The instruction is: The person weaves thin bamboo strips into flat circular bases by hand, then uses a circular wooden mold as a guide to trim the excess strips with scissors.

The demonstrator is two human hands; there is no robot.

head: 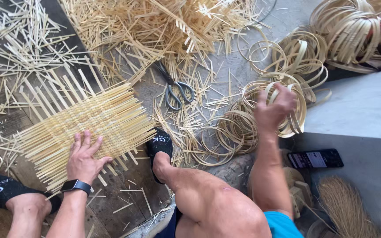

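Observation:
A partly woven mat of pale bamboo strips [89, 123] lies on dark wooden boards. My left hand [84, 156] lies flat on its near edge, fingers spread, a dark watch on the wrist. My right hand [273, 108] is raised over a heap of coiled bamboo rings [248, 123], fingers curled around one of the hoops at the top of the heap. My right foot in a black slipper [160, 147] presses the mat's right corner. My left foot, in the other black slipper [1, 189], rests at the lower left.
Grey scissors [175, 90] lie among loose strips. A big pile of cut bamboo strips [155, 26] fills the top. More bamboo rings [353, 31] sit at the top right. A phone [315, 158] lies by a grey concrete slab [362, 114]. A brush of fibres [345, 211] lies below.

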